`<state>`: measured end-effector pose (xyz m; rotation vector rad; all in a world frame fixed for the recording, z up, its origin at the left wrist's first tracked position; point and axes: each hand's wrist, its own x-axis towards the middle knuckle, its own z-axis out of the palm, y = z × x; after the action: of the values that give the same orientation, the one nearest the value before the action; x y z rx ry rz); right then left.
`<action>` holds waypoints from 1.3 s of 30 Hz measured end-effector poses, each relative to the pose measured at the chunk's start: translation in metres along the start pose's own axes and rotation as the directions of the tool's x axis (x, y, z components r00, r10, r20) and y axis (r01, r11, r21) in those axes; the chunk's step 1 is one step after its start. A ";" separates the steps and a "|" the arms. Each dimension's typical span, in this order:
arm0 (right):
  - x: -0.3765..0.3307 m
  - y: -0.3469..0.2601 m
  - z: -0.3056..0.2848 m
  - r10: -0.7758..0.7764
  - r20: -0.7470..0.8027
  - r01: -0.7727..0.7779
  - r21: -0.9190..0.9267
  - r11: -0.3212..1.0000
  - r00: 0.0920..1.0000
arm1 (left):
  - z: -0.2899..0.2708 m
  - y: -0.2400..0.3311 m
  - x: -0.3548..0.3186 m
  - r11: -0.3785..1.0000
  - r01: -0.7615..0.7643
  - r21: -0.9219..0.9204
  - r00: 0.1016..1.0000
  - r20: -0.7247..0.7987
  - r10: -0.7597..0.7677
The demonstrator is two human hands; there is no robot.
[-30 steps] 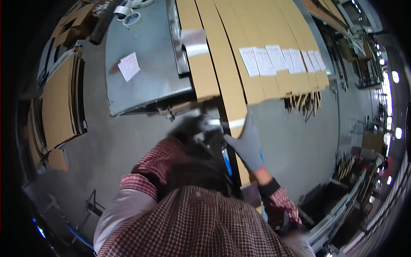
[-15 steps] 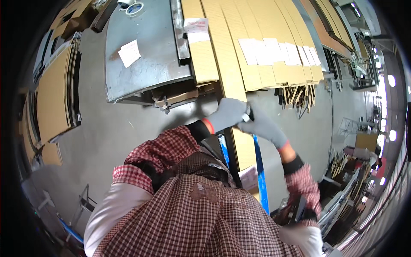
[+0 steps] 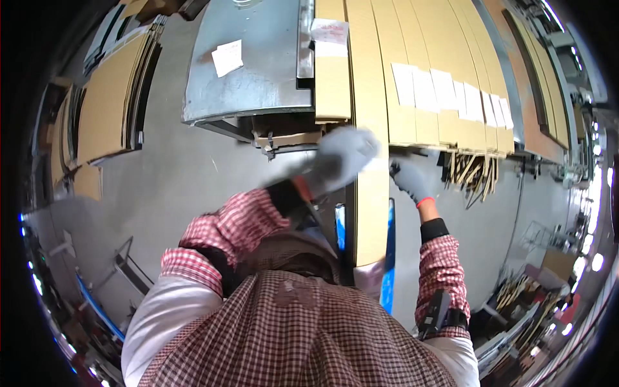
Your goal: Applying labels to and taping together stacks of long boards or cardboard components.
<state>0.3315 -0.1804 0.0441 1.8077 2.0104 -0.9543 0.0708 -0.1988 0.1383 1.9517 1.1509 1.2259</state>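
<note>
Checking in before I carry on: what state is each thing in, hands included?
Long cardboard strip: flat, jutting past its neighbours.
Left hand: blurred, at the long strip; grip unclear.
Right hand: close by its right edge; grip unclear.
Other cardboard strips: flat, side by side.
Paper sheets: in a row on those strips.
Metal table: surface marked by a brownish patch.

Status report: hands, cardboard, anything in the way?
Left hand blurred over left edge of long cardboard, contact unclear. Right hand beside its right edge, hold unclear. Left hand partly hides cardboard.
</note>
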 end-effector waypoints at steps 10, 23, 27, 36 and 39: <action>-0.144 -0.035 -0.017 -0.135 0.800 0.024 0.149 0.989 0.584 | 0.083 0.040 -0.209 0.902 0.325 -0.285 0.821 0.558 -0.119; -0.143 -0.090 -0.047 -0.240 -0.073 0.224 -0.176 0.959 0.968 | 0.020 0.019 -0.134 0.700 0.708 0.089 0.588 0.475 -0.655; -0.196 -0.155 -0.092 -0.749 0.107 0.680 0.349 0.644 0.654 | -0.056 0.079 -0.086 0.699 0.593 -0.401 0.756 0.576 -0.311; -0.076 0.024 -0.049 -0.157 0.061 0.151 0.100 0.983 0.986 | -0.057 -0.030 -0.112 0.708 0.705 -0.044 0.622 0.518 -0.587; -0.042 -0.045 -0.002 -0.342 -0.122 0.360 0.439 0.823 0.932 | 0.098 -0.132 -0.179 0.847 0.419 -0.325 0.887 0.344 -0.307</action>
<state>0.2963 -0.2120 0.0840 1.6889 2.3454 -1.6341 0.0720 -0.2945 -0.0848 1.4589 0.9825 0.8596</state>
